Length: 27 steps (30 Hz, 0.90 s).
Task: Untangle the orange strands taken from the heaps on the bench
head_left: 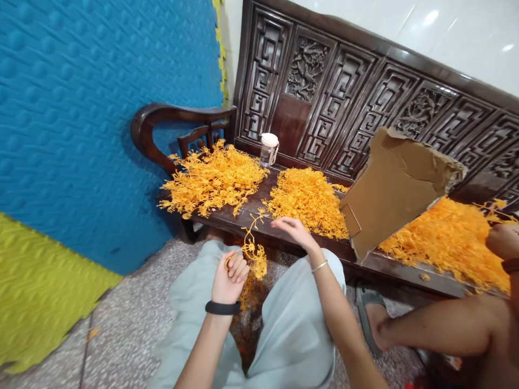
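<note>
Left hand (230, 278): clenched on orange strand cluster (253, 254).
Right hand (294, 229): released, reaching toward middle pile (308, 200) on worktop (243, 216).
Advice: keep strands taut; separate gently.

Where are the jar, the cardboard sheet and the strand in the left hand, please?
jar (268, 150), head view, on its clear body.
cardboard sheet (391, 189), head view, on its flat face.
strand (254, 254), head view, on its hanging orange part.

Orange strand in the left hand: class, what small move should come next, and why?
Probably the right hand pinches the free upper end of the orange strand. The left hand grips its lower part, the strand rises toward the bench edge, and the right hand hovers open just beside it, holding nothing.
</note>
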Each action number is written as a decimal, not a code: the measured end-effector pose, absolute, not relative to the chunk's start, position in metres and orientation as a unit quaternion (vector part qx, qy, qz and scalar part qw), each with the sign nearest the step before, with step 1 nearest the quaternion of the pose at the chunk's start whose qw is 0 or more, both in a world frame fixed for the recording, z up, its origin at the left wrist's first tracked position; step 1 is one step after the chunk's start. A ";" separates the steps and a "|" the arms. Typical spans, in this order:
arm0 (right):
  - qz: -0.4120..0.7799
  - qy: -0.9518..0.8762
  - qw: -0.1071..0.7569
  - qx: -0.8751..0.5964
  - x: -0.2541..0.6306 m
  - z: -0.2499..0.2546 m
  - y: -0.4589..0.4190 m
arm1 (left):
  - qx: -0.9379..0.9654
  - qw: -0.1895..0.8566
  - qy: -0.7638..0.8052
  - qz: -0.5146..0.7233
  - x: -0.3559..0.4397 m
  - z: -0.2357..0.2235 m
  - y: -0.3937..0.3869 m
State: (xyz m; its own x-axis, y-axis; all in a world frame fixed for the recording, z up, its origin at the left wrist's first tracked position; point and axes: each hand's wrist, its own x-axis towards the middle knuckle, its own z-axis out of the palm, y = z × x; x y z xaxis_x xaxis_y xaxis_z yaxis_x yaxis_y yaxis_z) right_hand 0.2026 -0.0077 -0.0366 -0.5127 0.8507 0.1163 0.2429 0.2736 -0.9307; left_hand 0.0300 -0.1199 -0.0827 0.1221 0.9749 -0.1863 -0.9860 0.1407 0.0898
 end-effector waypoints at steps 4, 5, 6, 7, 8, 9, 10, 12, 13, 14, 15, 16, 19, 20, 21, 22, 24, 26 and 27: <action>0.506 -0.794 0.174 -0.290 0.170 -0.044 -0.027 | -0.038 0.749 0.108 0.653 0.032 -0.086 -0.117; 0.509 -0.800 0.159 -0.274 0.165 -0.046 -0.030 | -0.042 0.748 0.109 0.653 0.033 -0.087 -0.117; 0.510 -0.805 0.152 -0.263 0.162 -0.048 -0.031 | -0.045 0.748 0.109 0.654 0.033 -0.088 -0.116; 0.509 -0.807 0.151 -0.257 0.160 -0.050 -0.032 | -0.048 0.746 0.109 0.655 0.033 -0.089 -0.115; 0.507 -0.808 0.156 -0.256 0.159 -0.050 -0.032 | -0.052 0.745 0.108 0.656 0.033 -0.090 -0.115; 0.504 -0.806 0.168 -0.261 0.159 -0.050 -0.031 | -0.055 0.744 0.106 0.657 0.033 -0.092 -0.114; 0.498 -0.802 0.185 -0.272 0.161 -0.050 -0.031 | -0.059 0.743 0.104 0.658 0.033 -0.093 -0.113; 0.486 -0.792 0.219 -0.298 0.165 -0.047 -0.028 | -0.065 0.744 0.099 0.658 0.032 -0.095 -0.112; 0.480 -0.787 0.235 -0.308 0.168 -0.046 -0.026 | -0.068 0.744 0.097 0.658 0.032 -0.096 -0.111; 0.476 -0.782 0.251 -0.316 0.170 -0.045 -0.025 | -0.071 0.744 0.096 0.657 0.032 -0.096 -0.111; 0.471 -0.777 0.265 -0.322 0.173 -0.044 -0.023 | -0.073 0.745 0.096 0.657 0.033 -0.096 -0.111; 0.468 -0.771 0.281 -0.329 0.174 -0.044 -0.022 | -0.075 0.745 0.097 0.656 0.033 -0.096 -0.111; 0.459 -0.746 0.321 -0.359 0.177 -0.047 -0.018 | -0.076 0.747 0.100 0.653 0.035 -0.095 -0.112; 0.459 -0.736 0.330 -0.371 0.178 -0.048 -0.017 | -0.076 0.748 0.102 0.652 0.036 -0.094 -0.112; 0.460 -0.725 0.339 -0.384 0.178 -0.050 -0.015 | -0.076 0.748 0.103 0.651 0.037 -0.094 -0.112; 0.462 -0.713 0.348 -0.397 0.178 -0.053 -0.014 | -0.077 0.749 0.103 0.650 0.037 -0.093 -0.112; 0.464 -0.686 0.370 -0.421 0.177 -0.057 -0.012 | -0.080 0.750 0.103 0.649 0.039 -0.092 -0.112; 0.471 -0.648 0.403 -0.443 0.176 -0.060 -0.009 | -0.086 0.753 0.101 0.645 0.041 -0.090 -0.112; 0.476 -0.623 0.424 -0.454 0.175 -0.060 -0.008 | -0.088 0.758 0.100 0.639 0.043 -0.089 -0.112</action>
State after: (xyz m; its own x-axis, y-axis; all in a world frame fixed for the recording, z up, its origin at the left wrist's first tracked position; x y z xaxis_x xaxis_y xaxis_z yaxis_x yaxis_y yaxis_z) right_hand 0.1753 -0.0078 -0.0602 -0.2288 0.9687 0.0960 0.1628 0.1353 -0.9773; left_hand 0.0433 -0.1122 -0.0890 0.1644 0.9504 -0.2641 -0.9856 0.1693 -0.0044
